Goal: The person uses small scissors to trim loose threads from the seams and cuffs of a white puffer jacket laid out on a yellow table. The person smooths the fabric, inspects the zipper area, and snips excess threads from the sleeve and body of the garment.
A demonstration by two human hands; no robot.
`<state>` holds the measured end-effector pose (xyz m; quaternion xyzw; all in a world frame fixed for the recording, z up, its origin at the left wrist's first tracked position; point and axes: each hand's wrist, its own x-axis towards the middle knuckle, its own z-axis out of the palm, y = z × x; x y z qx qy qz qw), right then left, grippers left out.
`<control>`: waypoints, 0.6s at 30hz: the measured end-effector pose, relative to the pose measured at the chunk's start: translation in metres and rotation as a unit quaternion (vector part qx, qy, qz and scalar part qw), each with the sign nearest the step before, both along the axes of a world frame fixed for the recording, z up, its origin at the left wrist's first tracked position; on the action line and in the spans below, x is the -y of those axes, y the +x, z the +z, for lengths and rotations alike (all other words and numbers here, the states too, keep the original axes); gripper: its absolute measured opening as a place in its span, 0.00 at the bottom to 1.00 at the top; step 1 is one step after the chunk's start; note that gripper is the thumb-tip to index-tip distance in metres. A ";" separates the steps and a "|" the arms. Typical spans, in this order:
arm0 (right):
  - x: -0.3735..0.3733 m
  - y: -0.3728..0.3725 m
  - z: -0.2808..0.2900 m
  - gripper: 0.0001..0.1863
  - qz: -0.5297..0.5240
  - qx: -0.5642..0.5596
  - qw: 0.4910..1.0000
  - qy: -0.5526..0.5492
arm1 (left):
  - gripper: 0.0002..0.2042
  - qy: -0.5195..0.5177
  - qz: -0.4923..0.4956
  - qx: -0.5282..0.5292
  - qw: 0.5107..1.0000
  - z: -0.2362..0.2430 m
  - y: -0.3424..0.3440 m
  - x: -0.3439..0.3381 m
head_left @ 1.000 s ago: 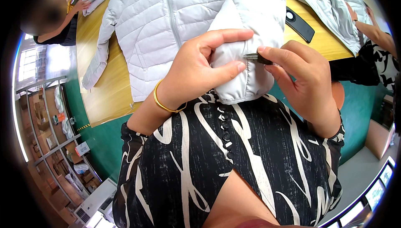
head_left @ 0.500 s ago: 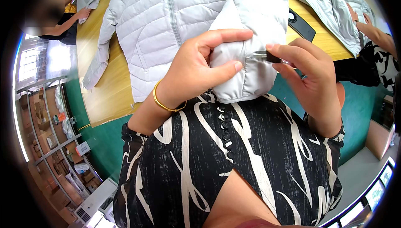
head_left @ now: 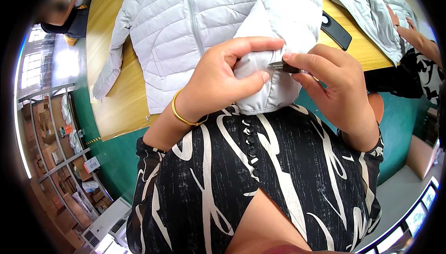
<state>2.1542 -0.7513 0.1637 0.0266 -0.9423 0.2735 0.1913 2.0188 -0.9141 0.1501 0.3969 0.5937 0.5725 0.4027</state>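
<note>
A pale grey quilted jacket lies zipped on the table, one sleeve drawn toward my body. My left hand grips that sleeve near its cuff, forefinger and thumb spread along the cloth and the other fingers hidden. In my right hand, thumb and fingers close on small dark-handled thread snips. Their metal tips point left and touch or nearly touch the sleeve seam between my left thumb and forefinger.
The wooden table carries a black phone at right. Beyond it, a co-worker's hands rest on another grey jacket. A second person stands far left, near metal shelving with boxes.
My right hand has moved left, bringing the snips' tips to the seam. My left hand barely shifts. At far left, the other person has moved and the grey garment there has left the table edge.
</note>
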 end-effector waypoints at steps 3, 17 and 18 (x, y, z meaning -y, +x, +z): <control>0.000 0.000 0.000 0.15 0.001 0.000 1.000 0.002 | 0.21 0.001 0.000 -0.002 1.000 -0.001 -0.001 0.000; -0.007 0.003 0.007 0.19 0.022 0.037 0.998 -0.044 | 0.21 0.000 0.003 0.016 1.000 0.000 -0.001 -0.001; -0.007 0.003 0.007 0.19 0.025 0.039 0.998 -0.039 | 0.21 0.001 0.003 0.015 1.000 0.000 -0.001 -0.001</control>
